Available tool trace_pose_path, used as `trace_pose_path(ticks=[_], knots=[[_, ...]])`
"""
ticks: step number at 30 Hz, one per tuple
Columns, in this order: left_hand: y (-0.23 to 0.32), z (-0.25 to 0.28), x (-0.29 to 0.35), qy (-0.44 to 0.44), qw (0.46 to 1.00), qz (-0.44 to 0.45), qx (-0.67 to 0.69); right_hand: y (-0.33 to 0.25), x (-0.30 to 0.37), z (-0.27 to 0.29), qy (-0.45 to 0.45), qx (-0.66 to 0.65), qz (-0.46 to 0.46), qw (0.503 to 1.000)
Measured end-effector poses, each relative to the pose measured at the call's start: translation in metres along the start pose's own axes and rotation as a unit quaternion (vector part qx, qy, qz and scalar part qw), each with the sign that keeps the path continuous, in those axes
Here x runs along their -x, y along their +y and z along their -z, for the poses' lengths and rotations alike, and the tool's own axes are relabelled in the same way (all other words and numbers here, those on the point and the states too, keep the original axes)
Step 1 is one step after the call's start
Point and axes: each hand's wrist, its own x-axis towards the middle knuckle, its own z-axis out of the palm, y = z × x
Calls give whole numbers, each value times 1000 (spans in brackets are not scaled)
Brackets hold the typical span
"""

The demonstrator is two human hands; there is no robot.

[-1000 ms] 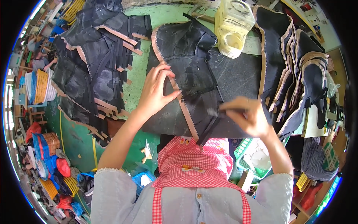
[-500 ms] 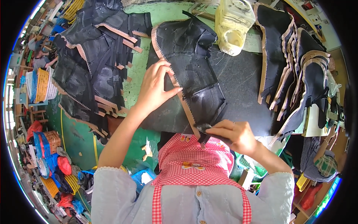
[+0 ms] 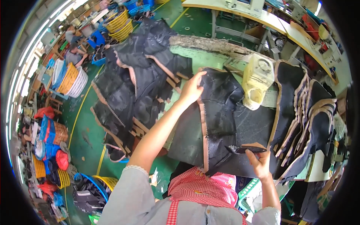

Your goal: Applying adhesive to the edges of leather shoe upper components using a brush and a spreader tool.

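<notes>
In front of me lies a black shoe-upper piece (image 3: 219, 116) with a tan, toothed strip along its left edge, on a dark board (image 3: 185, 138). My left hand (image 3: 193, 89) is at its top left corner, fingers closed over the edge. My right hand (image 3: 258, 163) is raised over the lower right of the board, thumb and fingers closed on a flat, dark brush (image 3: 243, 149) with a tan edge. The brush's bristle end points left, close to the piece; whether it touches cannot be made out.
A yellowed, glue-smeared plastic container (image 3: 258, 77) stands behind the board. Overlapping black pieces (image 3: 146, 71) cover the left side; more tan-edged pieces (image 3: 288, 108) are layered at right. A green basket (image 3: 247, 193) is below the table edge. Other people (image 3: 73, 54) sit far left.
The view has shifted. My left hand has slid up the tan strip to the piece's top corner. My right hand has moved the brush from the strip's lower end out to the right.
</notes>
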Motion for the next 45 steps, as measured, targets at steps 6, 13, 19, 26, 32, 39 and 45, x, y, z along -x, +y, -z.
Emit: trace_pose_path(ticks=[6,13,19,26,32,39,45], knots=[[74,101,-60,146,965,-142,166,3,-2,34,32,-31,-9,999],[24,296,-113,278,808,-130,-503,16,-24,56,149,34,114,982],[109,17,-136,-181,933,-280,-132,17,-28,54,130,-160,-82,975],[162,-97,-194,-392,838,-248,-287,28,-6,73,122,-232,-101,960],[149,-30,-162,-312,917,-223,-109,36,18,114,194,-143,-92,966],[168,38,-48,-312,887,-183,-289,-12,-33,70,117,-211,43,969],[144,38,-20,-281,906,-150,-279,-32,-90,1,40,190,283,939]])
